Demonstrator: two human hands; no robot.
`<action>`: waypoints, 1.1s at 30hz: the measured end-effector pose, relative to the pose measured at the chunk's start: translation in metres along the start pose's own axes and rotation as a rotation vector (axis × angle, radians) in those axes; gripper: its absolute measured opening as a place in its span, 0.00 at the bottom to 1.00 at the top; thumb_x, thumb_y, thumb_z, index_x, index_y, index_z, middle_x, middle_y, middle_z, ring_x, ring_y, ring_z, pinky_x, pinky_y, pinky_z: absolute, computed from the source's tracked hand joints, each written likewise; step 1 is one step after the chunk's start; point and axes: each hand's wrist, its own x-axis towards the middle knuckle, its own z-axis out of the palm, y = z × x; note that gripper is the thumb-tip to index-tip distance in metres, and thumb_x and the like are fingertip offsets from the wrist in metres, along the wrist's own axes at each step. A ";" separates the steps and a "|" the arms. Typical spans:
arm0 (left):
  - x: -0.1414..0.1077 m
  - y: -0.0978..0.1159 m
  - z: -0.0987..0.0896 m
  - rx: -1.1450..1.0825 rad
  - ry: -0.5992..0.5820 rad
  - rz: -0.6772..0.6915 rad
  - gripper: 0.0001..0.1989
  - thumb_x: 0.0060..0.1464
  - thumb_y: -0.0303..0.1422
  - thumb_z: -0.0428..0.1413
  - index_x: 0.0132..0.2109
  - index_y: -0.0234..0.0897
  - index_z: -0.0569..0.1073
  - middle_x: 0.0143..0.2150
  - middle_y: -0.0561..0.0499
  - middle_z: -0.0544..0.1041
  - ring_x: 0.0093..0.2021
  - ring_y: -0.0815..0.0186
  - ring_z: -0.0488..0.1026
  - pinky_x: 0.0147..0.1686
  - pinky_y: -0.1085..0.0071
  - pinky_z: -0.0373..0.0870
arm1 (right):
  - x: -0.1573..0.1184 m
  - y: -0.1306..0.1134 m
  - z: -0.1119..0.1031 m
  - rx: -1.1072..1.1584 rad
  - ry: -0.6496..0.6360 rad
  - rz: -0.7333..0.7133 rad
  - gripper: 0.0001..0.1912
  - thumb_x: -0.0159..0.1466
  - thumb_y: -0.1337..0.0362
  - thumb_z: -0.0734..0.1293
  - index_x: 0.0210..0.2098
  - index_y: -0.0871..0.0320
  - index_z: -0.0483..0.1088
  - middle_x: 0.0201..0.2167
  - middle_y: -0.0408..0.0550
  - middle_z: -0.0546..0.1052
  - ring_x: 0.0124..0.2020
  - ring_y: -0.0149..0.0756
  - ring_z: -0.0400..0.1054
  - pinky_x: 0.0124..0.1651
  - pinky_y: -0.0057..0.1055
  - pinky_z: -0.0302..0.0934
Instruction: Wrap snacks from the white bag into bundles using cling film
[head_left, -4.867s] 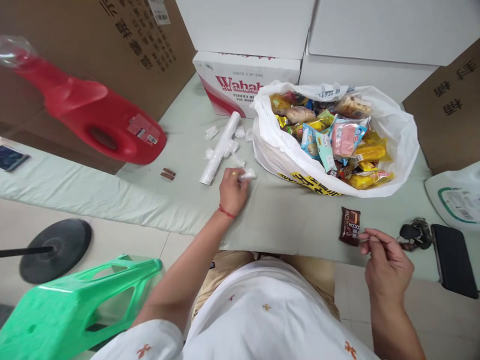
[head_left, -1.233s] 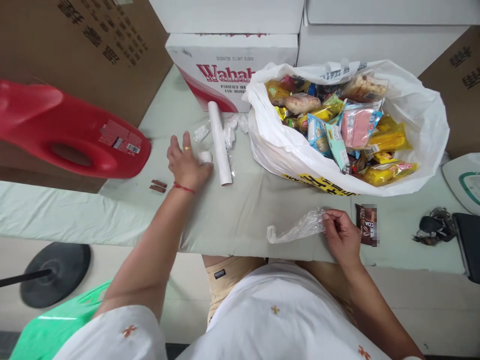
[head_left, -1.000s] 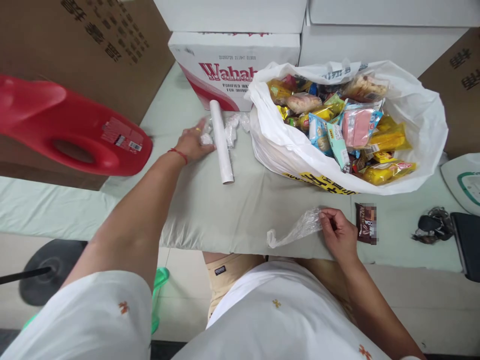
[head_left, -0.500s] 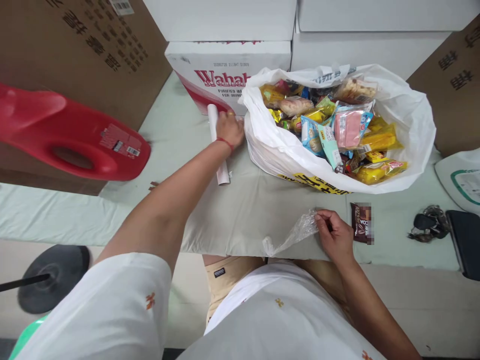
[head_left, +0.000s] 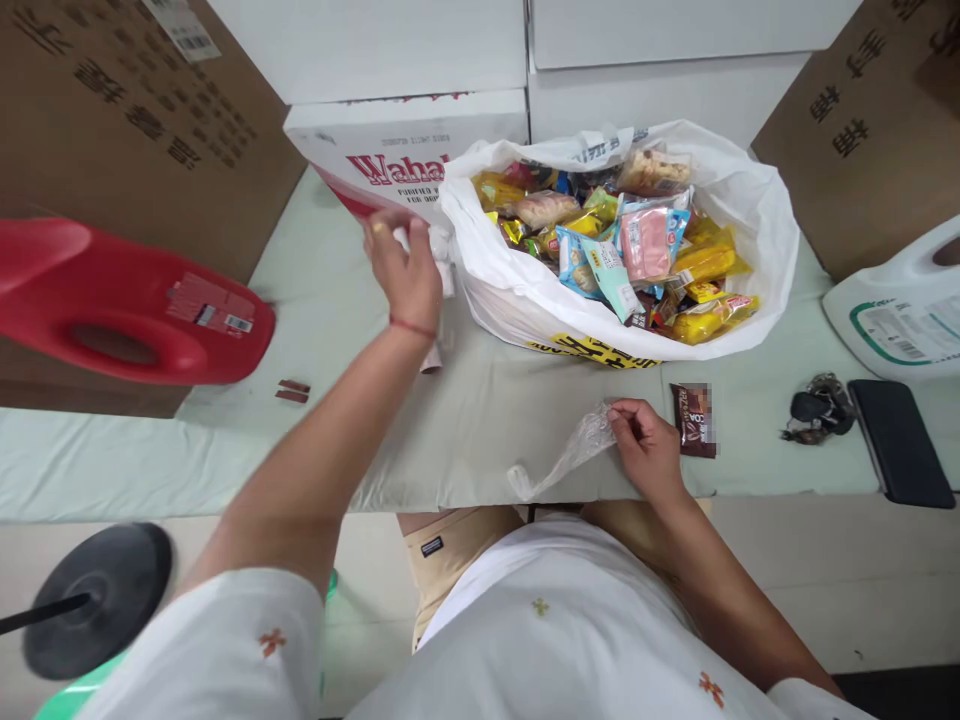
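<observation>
My left hand point(head_left: 409, 272), a red string round its wrist, is over a white roll point(head_left: 431, 362) beside the water carton. Its fingers are apart and slightly blurred; the hand and wrist cover much of the roll. Between the thumb and fingers of my right hand point(head_left: 646, 445) is one end of a thin, crumpled clear plastic bag point(head_left: 566, 455), which trails left along the table's front edge. Just right of that hand lies a small brown snack packet point(head_left: 694, 422). Behind both hands stands a white plastic bag point(head_left: 510, 285) full of wrapped snacks point(head_left: 649, 240).
A red jug point(head_left: 187, 320) lies at the left near a brown carton point(head_left: 150, 130), with dark strips point(head_left: 292, 390) close by. White cartons point(head_left: 375, 50) line the back. Keys point(head_left: 819, 408), a black phone point(head_left: 900, 440) and a white jug point(head_left: 900, 310) are at the right.
My left hand has shifted left and its fingers have spread. The white roll has tilted beneath it. My right hand keeps its pinch on the clear plastic bag. The view has swung slightly right.
</observation>
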 end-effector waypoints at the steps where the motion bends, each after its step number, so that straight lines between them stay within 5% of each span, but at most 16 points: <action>1: -0.030 0.014 -0.007 -0.014 0.070 -0.013 0.16 0.76 0.45 0.46 0.57 0.37 0.65 0.61 0.42 0.70 0.65 0.60 0.65 0.67 0.56 0.59 | 0.000 0.000 0.000 0.029 0.008 0.027 0.12 0.70 0.54 0.68 0.42 0.55 0.77 0.29 0.42 0.78 0.27 0.32 0.68 0.34 0.28 0.64; 3: -0.095 0.041 -0.016 -0.213 -0.046 -0.078 0.20 0.71 0.52 0.51 0.53 0.40 0.71 0.53 0.45 0.76 0.57 0.58 0.74 0.60 0.58 0.67 | 0.000 0.000 -0.003 0.087 0.038 0.091 0.13 0.70 0.52 0.68 0.42 0.55 0.76 0.29 0.41 0.77 0.26 0.31 0.66 0.32 0.28 0.62; 5: -0.155 0.062 -0.020 -0.470 -0.486 -0.093 0.30 0.65 0.60 0.53 0.59 0.40 0.72 0.58 0.41 0.76 0.60 0.52 0.74 0.62 0.53 0.69 | 0.001 -0.001 -0.007 0.138 0.082 0.152 0.14 0.69 0.51 0.69 0.42 0.56 0.76 0.30 0.42 0.77 0.26 0.30 0.64 0.30 0.28 0.60; 7: -0.197 0.073 -0.021 -0.543 -0.752 -0.122 0.43 0.48 0.61 0.68 0.63 0.41 0.72 0.65 0.37 0.73 0.68 0.42 0.67 0.70 0.46 0.60 | 0.004 -0.001 -0.015 0.185 0.125 0.195 0.15 0.68 0.50 0.70 0.42 0.56 0.76 0.30 0.42 0.77 0.24 0.29 0.63 0.28 0.27 0.58; 9: -0.218 0.076 -0.021 -0.500 -0.866 -0.173 0.34 0.43 0.52 0.75 0.54 0.43 0.80 0.57 0.39 0.79 0.70 0.39 0.65 0.75 0.40 0.43 | 0.007 -0.001 -0.022 0.232 0.167 0.226 0.16 0.66 0.49 0.71 0.41 0.56 0.75 0.29 0.41 0.76 0.23 0.28 0.61 0.25 0.27 0.57; 12: -0.225 0.076 -0.025 -0.584 -0.812 -0.334 0.12 0.51 0.42 0.72 0.36 0.42 0.80 0.42 0.45 0.81 0.64 0.44 0.72 0.74 0.38 0.47 | 0.011 0.000 -0.031 0.311 0.216 0.266 0.17 0.62 0.49 0.74 0.39 0.56 0.75 0.26 0.39 0.73 0.20 0.26 0.58 0.22 0.26 0.53; 17: -0.228 0.088 -0.033 -1.080 -0.566 -0.784 0.22 0.46 0.34 0.75 0.27 0.36 0.67 0.56 0.47 0.78 0.56 0.55 0.78 0.51 0.60 0.78 | 0.007 -0.001 -0.030 0.427 0.194 0.302 0.18 0.60 0.49 0.76 0.39 0.56 0.74 0.25 0.39 0.73 0.18 0.24 0.56 0.19 0.24 0.48; 20: -0.231 0.091 -0.029 -1.156 -0.410 -0.985 0.22 0.42 0.30 0.76 0.30 0.37 0.68 0.45 0.53 0.79 0.36 0.71 0.77 0.32 0.76 0.74 | 0.004 -0.003 -0.028 0.453 0.198 0.324 0.17 0.60 0.50 0.76 0.38 0.56 0.74 0.25 0.38 0.72 0.18 0.24 0.56 0.19 0.24 0.49; 23: -0.229 0.086 -0.026 -1.143 -0.308 -1.061 0.24 0.38 0.28 0.78 0.40 0.41 0.74 0.34 0.58 0.76 0.32 0.75 0.74 0.31 0.80 0.71 | 0.003 -0.004 -0.032 0.490 0.235 0.336 0.17 0.58 0.51 0.78 0.37 0.56 0.75 0.25 0.38 0.70 0.19 0.23 0.56 0.19 0.24 0.50; 26: -0.225 0.080 -0.027 -1.092 -0.437 -1.116 0.29 0.37 0.32 0.80 0.46 0.39 0.78 0.34 0.56 0.77 0.31 0.74 0.73 0.32 0.79 0.72 | 0.005 -0.002 -0.039 0.510 0.240 0.330 0.17 0.58 0.52 0.78 0.37 0.57 0.75 0.26 0.38 0.69 0.19 0.23 0.55 0.19 0.24 0.49; 29: -0.224 0.078 -0.031 -1.034 -0.513 -1.158 0.22 0.39 0.37 0.79 0.35 0.34 0.77 0.29 0.56 0.74 0.27 0.76 0.70 0.27 0.80 0.69 | 0.009 0.002 -0.046 0.500 0.265 0.316 0.15 0.60 0.53 0.78 0.37 0.57 0.75 0.24 0.38 0.69 0.19 0.24 0.55 0.19 0.24 0.49; 33: -0.221 0.082 -0.037 -1.061 -0.410 -1.124 0.22 0.42 0.38 0.78 0.29 0.36 0.72 0.30 0.56 0.74 0.32 0.72 0.74 0.33 0.76 0.75 | 0.013 0.003 -0.052 0.522 0.328 0.279 0.14 0.59 0.55 0.78 0.37 0.56 0.76 0.25 0.38 0.70 0.19 0.23 0.56 0.18 0.23 0.49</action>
